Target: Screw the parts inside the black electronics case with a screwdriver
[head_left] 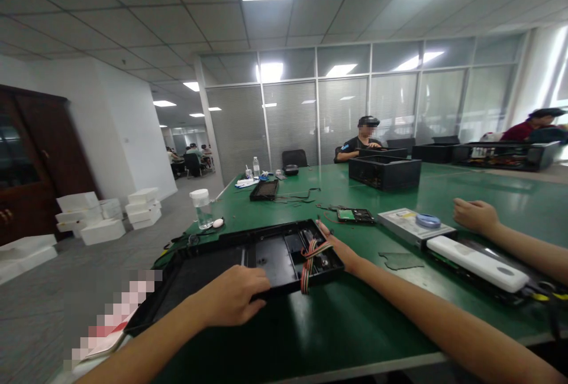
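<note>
A shallow black plastic casing lies in front of me on the green table, its inside facing up. My left hand is closed at its near rim, with the thumb below and the fingers curled over the edge. At the casing's right end, my right hand grips the far corner; its fingers are partly hidden behind the wall. A multi-coloured ribbon cable crosses the right part of the casing and hangs over the near rim, close to small parts inside.
Another person's hand rests at the right, near a grey metal box and a long white device. A small device with a green board, a clear jar and a black open box stand farther back.
</note>
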### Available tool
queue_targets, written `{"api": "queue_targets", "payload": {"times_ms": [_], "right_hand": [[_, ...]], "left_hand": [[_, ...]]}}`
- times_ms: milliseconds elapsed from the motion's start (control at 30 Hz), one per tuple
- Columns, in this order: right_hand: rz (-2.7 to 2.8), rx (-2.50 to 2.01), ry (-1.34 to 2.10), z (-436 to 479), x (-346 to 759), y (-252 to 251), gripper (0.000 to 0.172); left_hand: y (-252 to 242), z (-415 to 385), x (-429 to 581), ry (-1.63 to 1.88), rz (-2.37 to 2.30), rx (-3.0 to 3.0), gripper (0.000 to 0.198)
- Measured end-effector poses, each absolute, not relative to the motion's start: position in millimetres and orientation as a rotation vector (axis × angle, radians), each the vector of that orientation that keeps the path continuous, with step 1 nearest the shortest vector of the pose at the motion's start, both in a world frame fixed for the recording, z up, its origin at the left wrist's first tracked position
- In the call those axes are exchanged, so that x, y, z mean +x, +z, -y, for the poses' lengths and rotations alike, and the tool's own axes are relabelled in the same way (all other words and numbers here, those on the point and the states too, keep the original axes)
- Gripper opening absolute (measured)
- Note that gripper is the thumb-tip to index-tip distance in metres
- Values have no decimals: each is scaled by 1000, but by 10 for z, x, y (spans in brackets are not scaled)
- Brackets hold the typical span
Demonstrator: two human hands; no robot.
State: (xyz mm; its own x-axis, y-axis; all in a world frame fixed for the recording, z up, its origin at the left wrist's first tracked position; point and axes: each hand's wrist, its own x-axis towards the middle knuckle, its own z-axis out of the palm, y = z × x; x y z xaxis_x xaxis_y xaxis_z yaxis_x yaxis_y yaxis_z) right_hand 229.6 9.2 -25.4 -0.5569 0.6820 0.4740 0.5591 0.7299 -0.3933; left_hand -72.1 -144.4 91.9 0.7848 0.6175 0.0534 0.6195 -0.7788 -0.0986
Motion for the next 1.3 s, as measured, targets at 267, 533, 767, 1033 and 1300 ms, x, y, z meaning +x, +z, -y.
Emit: {"api": "queue_targets", "payload": {"times_ms": [267,533,767,1033,1300], "right_hand": [[1950,-1077,199,-361,3056,-205,67],[1843,-1165,658,-324,2890,-254,46],[2295,-1121,421,48,2322,-196,40],[2349,-1166,283,137,2180,-241,39],[2413,-1094,361,117,2179,-234,40]], "left_hand": [[607,1471,-793,22,919,-3010,7],[549,1248,-713,215,1075,-3097,29],[487,378,-786,-100,1277,-2682,39],[302,19,-1080,24,1267,-2829,29],[271,232,-833,-33,867,-2676,18]]}}
